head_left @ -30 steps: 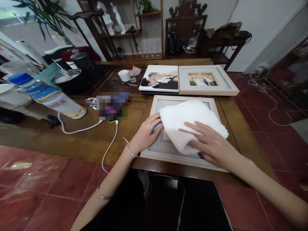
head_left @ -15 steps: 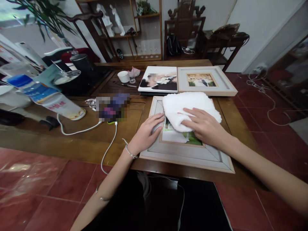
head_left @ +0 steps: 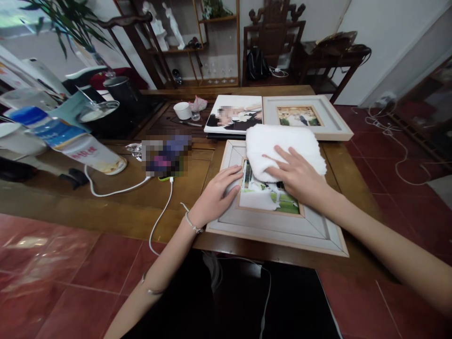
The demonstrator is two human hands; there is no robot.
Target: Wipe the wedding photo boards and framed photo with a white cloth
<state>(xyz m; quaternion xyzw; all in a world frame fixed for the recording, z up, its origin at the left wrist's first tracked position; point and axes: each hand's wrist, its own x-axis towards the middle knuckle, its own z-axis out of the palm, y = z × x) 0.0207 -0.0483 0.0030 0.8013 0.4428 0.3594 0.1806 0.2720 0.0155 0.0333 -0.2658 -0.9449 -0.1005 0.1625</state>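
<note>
On the table's near edge lies a picture frame (head_left: 226, 221) with a wide pale border and light wood edges. Inside it is a photo (head_left: 286, 205) with green and white areas, partly covered. My left hand (head_left: 224, 190) rests open and flat on the frame's left border. A folded white towel (head_left: 289, 143) lies over the frame's upper part. My right hand (head_left: 300, 176) holds this towel against the frame, some fingers spread on top and others at its near fold.
Behind stand a photo panel (head_left: 235, 115) and a second frame (head_left: 342, 120). To the left are a plastic bottle (head_left: 81, 148), a blurred-out item with a white cable (head_left: 160, 221), a white cup (head_left: 182, 111) and a dark pot (head_left: 122, 94). The wooden table (head_left: 151, 212) borders red floor tiles.
My right hand and the towel have moved up and slightly right over the frame, uncovering more of the photo. My left hand stays on the border.
</note>
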